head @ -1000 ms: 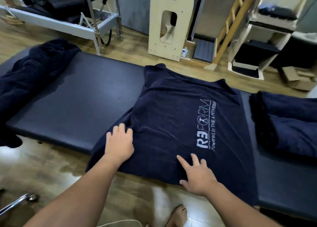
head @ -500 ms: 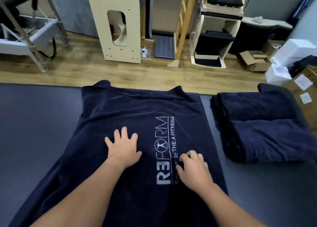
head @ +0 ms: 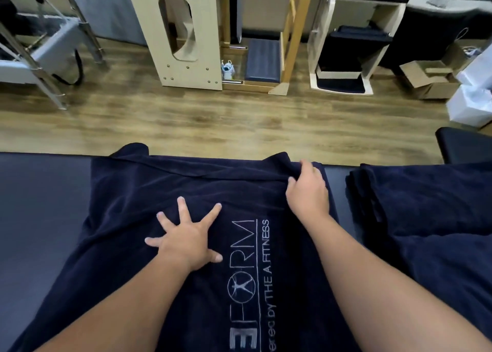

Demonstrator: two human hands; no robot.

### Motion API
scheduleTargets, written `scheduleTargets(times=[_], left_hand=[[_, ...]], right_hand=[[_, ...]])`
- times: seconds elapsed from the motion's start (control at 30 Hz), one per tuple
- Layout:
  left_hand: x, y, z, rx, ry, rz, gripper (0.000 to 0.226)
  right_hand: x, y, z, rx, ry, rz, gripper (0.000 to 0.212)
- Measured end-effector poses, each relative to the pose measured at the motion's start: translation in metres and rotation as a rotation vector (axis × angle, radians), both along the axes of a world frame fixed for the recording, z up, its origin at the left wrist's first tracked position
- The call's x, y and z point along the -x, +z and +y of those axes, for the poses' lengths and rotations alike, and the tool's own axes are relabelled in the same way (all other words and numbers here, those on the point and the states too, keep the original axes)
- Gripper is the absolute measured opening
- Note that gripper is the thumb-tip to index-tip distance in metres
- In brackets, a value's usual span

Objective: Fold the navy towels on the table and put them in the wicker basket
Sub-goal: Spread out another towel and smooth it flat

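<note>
A navy towel with a white logo lies spread across the dark padded table, its near end hanging off the front. My left hand presses flat on the towel's middle with fingers spread wide. At the towel's far right corner, my right hand curls its fingers round the cloth at the far edge. A stack of folded navy towels sits to the right on the table. No wicker basket is in view.
Beyond the table is wooden floor. Further back stand a pale wooden frame, a ladder-like wooden piece, a white shelf unit, an open cardboard box and white boxes. A metal-framed machine stands at the left.
Both hands have slid away from me along the towel. My left hand has spread its fingers at the middle; my right hand has reached the far right corner and taken hold of it.
</note>
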State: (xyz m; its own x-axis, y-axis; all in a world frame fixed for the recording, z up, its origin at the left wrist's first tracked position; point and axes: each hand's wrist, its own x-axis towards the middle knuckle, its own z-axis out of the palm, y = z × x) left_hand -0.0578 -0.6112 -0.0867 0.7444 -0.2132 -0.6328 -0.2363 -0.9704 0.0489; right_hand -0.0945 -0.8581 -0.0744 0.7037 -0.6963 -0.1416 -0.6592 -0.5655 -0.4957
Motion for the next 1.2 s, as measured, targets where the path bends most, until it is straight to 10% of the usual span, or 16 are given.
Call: scheduleTargets(times=[0.27, 0.67, 0.93, 1.1, 1.2], left_hand=[[-0.001, -0.004, 0.000, -0.032, -0.026, -0.009, 0.119], [0.001, -0.008, -0.001, -0.049, -0.043, -0.030, 0.120], [-0.003, -0.004, 0.001, -0.059, -0.091, 0.006, 0.118], [-0.005, 0.012, 0.018, -0.001, -0.175, 0.014, 0.105], [-0.024, 0.021, 0.062, 0.203, -0.264, -0.217, 0.049]], right_hand=[[-0.053, 0.014, -0.037, -0.012, 0.036, 0.321, 0.026], [-0.050, -0.007, -0.044, 0.329, -0.239, 0.090, 0.036], [-0.048, 0.000, 0.100, 0.241, 0.471, 0.152, 0.036], [-0.061, 0.000, 0.150, 0.053, 0.459, 0.399, 0.073], [-0.066, -0.004, 0.155, 0.058, 0.410, 0.462, 0.088]])
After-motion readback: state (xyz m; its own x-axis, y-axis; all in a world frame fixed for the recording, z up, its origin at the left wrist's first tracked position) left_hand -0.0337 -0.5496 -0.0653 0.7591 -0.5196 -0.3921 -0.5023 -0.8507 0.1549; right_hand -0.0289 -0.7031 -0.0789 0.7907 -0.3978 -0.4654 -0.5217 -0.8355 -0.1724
